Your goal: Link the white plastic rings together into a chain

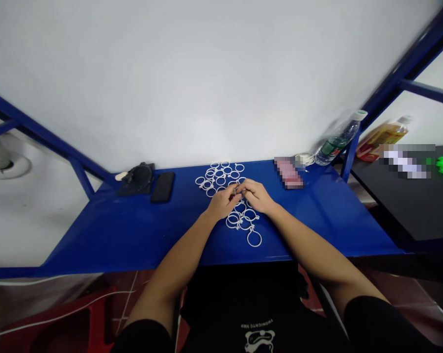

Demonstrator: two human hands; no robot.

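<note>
Right now I sit at the blue desk [133, 235], which carries everything from its back edge to the near rim. Across its middle spreads a scatter of white rings [221, 175], the far ones loose and lying flat, the near ones [243, 220] trailing toward me and seemingly joined into a short chain that ends in one larger ring [254, 239]. My left hand [223, 202] and right hand [256, 196] meet over that scatter, fingertips touching, each grip narrow and pinched on one small ring [238, 189] between them; it is too small to tell how it sits. I judge the step in hand to be joining or working this ring at the head of the chain, and the next move calls for a fine pinch and a steady twist, not force. As for containers, a clear bottle [337, 139] lies tilted at the far right corner, its contents unclear, and a second bottle [381, 137] with amber liquid rests beyond the desk. A dark phone [163, 187] and a black bundle [137, 177] lie far left, well apart from my hands.
</note>
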